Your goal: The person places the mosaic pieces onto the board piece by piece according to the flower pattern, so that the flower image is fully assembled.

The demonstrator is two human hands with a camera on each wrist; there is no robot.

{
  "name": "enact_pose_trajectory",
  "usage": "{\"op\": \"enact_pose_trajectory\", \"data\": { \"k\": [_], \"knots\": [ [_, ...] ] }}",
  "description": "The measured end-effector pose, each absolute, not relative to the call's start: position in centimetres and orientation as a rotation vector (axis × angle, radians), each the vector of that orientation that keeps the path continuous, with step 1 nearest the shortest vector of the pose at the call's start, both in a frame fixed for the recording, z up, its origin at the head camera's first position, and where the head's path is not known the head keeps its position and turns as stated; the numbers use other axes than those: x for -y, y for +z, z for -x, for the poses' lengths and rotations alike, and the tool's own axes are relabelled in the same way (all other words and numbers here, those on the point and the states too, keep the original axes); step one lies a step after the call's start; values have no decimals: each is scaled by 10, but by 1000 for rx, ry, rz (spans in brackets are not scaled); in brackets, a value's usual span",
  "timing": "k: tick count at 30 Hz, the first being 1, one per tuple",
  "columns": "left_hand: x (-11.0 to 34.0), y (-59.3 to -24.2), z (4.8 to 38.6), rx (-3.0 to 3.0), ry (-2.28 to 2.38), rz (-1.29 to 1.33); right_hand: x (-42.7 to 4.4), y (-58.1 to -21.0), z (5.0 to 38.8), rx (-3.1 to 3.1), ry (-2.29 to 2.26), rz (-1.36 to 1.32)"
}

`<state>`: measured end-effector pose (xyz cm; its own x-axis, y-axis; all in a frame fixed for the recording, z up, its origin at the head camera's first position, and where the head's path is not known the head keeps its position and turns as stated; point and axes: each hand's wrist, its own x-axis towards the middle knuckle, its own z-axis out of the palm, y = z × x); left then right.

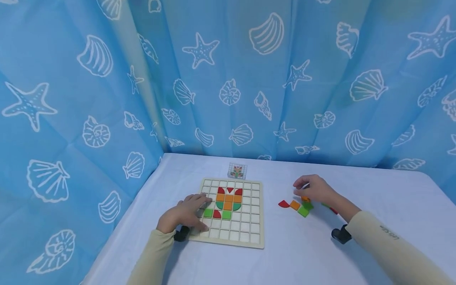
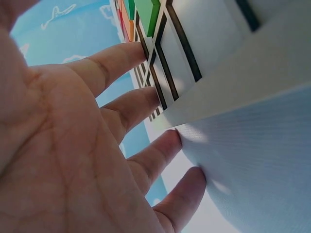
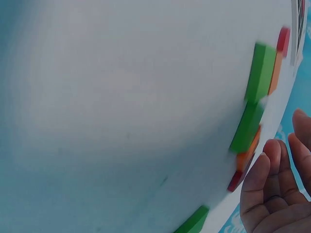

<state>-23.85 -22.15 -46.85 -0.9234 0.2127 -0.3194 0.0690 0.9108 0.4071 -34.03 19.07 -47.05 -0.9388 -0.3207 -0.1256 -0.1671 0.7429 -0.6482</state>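
Tulip-like mosaic looks part-laid on grid board; loose tiles remain to its right. Left hand spread at board's left edge; right hand, loosely curled near tiles, seems empty.

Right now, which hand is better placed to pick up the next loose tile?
Probably the right hand: it hovers close by the loose tiles, with no tile visible in its fingers. The left hand is at the board, on its opposite side.
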Motion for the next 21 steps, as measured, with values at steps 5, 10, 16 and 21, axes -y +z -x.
{"op": "enact_pose_trajectory", "data": {
  "k": [5, 10, 16, 21],
  "knots": [
    [222, -468, 239, -2714, 556, -194, -179, -470, 333, -2670, -966, 420],
    [222, -468, 239, -2702, 557, -191, -163, -477, 324, -2672, -882, 505],
    [223, -466, 240, -2714, 564, -230, -150, -479, 318, -2762, -682, 572],
    [222, -465, 239, -2701, 582, -222, -146, -477, 318, -2775, -649, 554]
  ]
}}
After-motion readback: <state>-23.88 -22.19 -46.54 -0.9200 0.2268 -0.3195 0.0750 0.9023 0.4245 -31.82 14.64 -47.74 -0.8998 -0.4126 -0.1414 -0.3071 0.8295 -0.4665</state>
